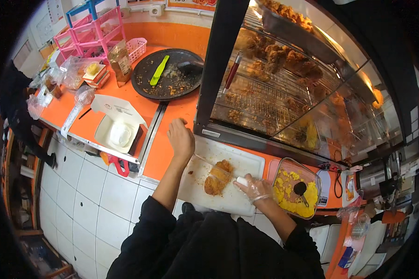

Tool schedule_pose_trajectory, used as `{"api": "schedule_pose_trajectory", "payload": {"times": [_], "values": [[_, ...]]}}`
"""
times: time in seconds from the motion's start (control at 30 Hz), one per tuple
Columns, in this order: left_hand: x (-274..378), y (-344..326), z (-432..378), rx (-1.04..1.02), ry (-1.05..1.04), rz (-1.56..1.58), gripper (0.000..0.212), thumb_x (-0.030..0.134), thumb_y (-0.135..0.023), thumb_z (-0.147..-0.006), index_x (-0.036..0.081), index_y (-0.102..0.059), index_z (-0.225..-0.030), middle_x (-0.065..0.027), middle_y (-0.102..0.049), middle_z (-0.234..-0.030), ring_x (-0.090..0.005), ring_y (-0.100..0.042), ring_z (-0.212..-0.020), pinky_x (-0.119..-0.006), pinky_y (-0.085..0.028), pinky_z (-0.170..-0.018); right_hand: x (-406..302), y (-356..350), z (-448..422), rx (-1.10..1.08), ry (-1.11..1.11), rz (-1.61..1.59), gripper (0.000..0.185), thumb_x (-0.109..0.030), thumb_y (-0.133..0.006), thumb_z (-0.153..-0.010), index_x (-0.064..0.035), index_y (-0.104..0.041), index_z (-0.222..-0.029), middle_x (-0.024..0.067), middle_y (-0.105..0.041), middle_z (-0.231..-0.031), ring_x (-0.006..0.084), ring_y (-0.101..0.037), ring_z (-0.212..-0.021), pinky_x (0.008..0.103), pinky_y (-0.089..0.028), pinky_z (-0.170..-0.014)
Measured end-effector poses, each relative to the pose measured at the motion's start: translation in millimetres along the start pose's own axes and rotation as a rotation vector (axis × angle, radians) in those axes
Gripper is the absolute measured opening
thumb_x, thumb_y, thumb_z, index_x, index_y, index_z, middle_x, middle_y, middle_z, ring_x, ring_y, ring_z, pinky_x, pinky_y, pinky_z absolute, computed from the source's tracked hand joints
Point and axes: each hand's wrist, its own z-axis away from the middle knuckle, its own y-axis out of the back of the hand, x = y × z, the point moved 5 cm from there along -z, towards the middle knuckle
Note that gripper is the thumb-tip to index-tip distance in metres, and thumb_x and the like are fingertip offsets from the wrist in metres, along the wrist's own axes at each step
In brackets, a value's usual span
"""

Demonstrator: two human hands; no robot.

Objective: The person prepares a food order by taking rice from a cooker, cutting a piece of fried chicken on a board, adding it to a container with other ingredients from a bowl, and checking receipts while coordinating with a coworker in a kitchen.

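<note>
On a white cutting board (195, 198) lies a piece of breaded fried chicken (218, 178), with crumbs around it. My right hand (256, 190), in a clear plastic glove, grips the white handle (242, 181) of a knife whose blade lies across the chicken. My left hand (181, 139) is bare and raised near the board's upper left corner, beside the display cabinet; its fingers are partly bent and I see nothing in it. Left of it, an open paper box (101, 129) holds a mound of white rice (120, 134).
A heated glass cabinet (237, 137) with fried chicken stands beyond the board. At right is a glass dish of yellow food (289, 205) with a dark spoon. A black round tray (143, 83) holds a green utensil (159, 70). Another person (15, 94) stands at far left.
</note>
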Motion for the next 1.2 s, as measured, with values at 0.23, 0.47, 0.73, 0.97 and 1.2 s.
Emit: {"api": "schedule_pose_trajectory", "payload": {"times": [0.23,0.47,0.73,0.97,1.2], "values": [[-16,-21,17,-0.052,0.051,-0.004,0.024,-0.001,-0.053,-0.075,0.004,-0.049,-0.098,-0.0127,-0.053,-0.095,-0.0318,-0.051,-0.095,-0.043,-0.036,-0.078,10,-24,-23,0.160,0.086,0.113,0.057,-0.060,-0.050,-0.089,-0.0053,-0.057,-0.102,0.0192,-0.068,-0.076,0.0365,-0.069,-0.071,0.0492,-0.054,-0.061],[-20,-25,21,-0.085,0.037,-0.036,0.023,-0.001,-0.054,-0.076,0.005,-0.049,-0.098,-0.0100,-0.054,-0.098,-0.0299,-0.051,-0.096,-0.041,-0.036,-0.080,12,-37,-26,0.128,0.115,0.105,0.059,-0.059,-0.047,-0.091,-0.0042,-0.056,-0.113,0.0236,-0.068,-0.075,0.0382,-0.069,-0.075,0.0498,-0.055,-0.065],[13,35,-4,0.010,-0.061,-0.023,0.023,0.000,-0.052,-0.075,0.005,-0.050,-0.097,-0.0106,-0.053,-0.096,-0.0284,-0.050,-0.094,-0.042,-0.036,-0.078,-11,-5,22,0.225,0.440,0.348,0.038,-0.020,-0.055,-0.092,-0.0243,-0.055,-0.129,0.0134,-0.062,-0.106,0.0250,-0.069,-0.083,0.0394,-0.057,-0.064],[-12,33,46,-0.138,-0.006,-0.038,0.023,0.000,-0.052,-0.073,0.005,-0.050,-0.096,-0.0103,-0.053,-0.095,-0.0284,-0.050,-0.093,-0.041,-0.035,-0.078,-23,-62,40,0.053,0.359,0.230,0.044,-0.012,-0.054,-0.090,-0.0298,-0.054,-0.130,0.0125,-0.056,-0.114,0.0246,-0.068,-0.084,0.0390,-0.057,-0.061],[-18,18,53,-0.127,-0.002,-0.042,0.022,0.001,-0.053,-0.074,0.005,-0.050,-0.096,-0.0095,-0.053,-0.095,-0.0280,-0.050,-0.094,-0.041,-0.035,-0.079,-8,-96,32,0.017,0.328,0.329,0.044,-0.014,-0.052,-0.092,-0.0364,-0.053,-0.130,0.0098,-0.059,-0.110,0.0216,-0.068,-0.078,0.0396,-0.057,-0.059]]}}
